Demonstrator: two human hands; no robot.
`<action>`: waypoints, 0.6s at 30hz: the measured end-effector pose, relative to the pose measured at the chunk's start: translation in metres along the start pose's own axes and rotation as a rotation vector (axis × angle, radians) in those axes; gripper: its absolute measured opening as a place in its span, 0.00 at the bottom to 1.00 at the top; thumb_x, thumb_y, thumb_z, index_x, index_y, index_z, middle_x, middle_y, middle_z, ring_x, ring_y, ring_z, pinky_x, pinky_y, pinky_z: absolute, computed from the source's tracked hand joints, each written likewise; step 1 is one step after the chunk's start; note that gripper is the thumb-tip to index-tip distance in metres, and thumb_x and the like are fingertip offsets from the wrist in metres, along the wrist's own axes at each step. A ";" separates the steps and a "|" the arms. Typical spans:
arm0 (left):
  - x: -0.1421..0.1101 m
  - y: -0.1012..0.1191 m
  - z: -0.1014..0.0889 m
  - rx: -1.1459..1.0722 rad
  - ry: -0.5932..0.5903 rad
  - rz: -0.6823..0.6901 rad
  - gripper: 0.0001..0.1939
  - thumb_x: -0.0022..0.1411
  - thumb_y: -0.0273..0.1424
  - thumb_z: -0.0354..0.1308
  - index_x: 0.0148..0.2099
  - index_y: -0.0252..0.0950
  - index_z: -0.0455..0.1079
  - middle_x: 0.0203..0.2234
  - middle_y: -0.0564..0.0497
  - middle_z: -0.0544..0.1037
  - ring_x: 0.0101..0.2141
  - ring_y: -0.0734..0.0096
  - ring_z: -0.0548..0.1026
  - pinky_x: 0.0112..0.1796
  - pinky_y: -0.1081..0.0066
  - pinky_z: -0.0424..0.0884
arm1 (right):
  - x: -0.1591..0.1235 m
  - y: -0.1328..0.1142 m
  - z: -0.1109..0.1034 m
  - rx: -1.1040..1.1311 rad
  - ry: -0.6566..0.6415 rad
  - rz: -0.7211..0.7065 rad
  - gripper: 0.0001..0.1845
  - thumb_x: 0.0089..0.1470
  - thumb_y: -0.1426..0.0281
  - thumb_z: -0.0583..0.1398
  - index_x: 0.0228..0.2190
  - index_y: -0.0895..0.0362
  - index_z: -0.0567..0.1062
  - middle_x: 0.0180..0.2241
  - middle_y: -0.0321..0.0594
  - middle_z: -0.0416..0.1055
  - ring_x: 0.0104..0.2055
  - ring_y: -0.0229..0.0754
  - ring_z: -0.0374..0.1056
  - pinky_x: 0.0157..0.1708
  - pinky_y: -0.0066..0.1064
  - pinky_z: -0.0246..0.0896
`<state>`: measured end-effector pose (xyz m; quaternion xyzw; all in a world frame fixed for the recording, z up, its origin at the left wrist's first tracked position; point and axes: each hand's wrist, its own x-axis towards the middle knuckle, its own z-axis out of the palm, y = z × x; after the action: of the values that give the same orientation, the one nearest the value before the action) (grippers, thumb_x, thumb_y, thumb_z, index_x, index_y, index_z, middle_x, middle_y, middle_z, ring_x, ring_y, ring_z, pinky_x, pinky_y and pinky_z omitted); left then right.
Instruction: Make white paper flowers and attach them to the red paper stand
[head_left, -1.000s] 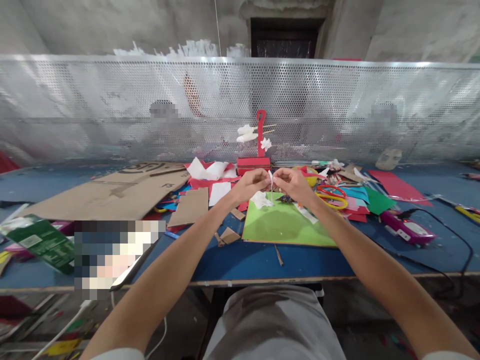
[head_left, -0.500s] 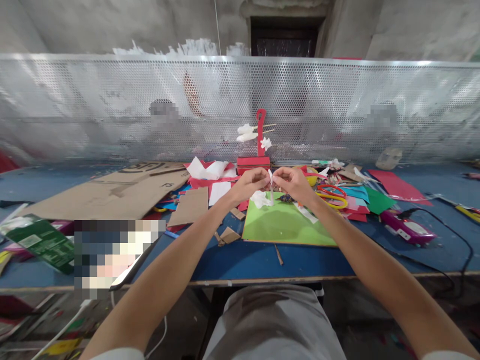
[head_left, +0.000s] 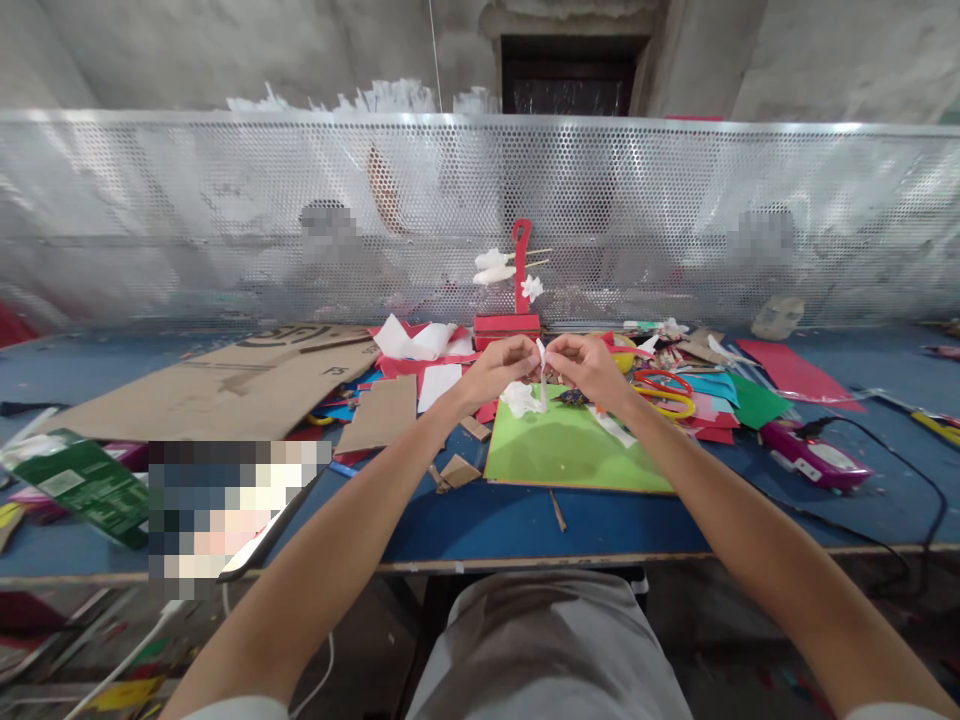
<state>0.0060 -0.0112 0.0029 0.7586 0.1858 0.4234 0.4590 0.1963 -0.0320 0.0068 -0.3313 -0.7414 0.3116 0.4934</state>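
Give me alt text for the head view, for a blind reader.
A person's left hand and right hand pinch a thin white strip over a green sheet on a cluttered blue table. Behind stands a red hook-topped upright with white flower-like pieces, before a perforated metal screen.

Strip point(head_left: 544, 388), centre: white. Sheet point(head_left: 559, 458), lower centre: lime green. Hooked stand point(head_left: 523, 275), upper centre: red. Looped handles point(head_left: 667, 391), right of centre: red-orange, yellow. Cardboard point(head_left: 187, 390), left: brown, dark lettering. Tabletop point(head_left: 480, 525): blue. Screen point(head_left: 450, 180), upper frame: silver-grey, dotted with round perforations.
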 end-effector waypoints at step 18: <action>-0.002 0.006 0.003 0.086 0.017 -0.002 0.13 0.60 0.38 0.61 0.37 0.32 0.66 0.29 0.49 0.74 0.29 0.76 0.72 0.33 0.73 0.68 | -0.001 -0.001 0.001 -0.065 0.039 -0.044 0.09 0.53 0.64 0.60 0.29 0.58 0.73 0.25 0.36 0.71 0.23 0.34 0.64 0.23 0.26 0.60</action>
<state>0.0066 -0.0172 0.0059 0.7738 0.2087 0.4210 0.4248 0.1950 -0.0332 0.0069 -0.3368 -0.7485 0.2701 0.5034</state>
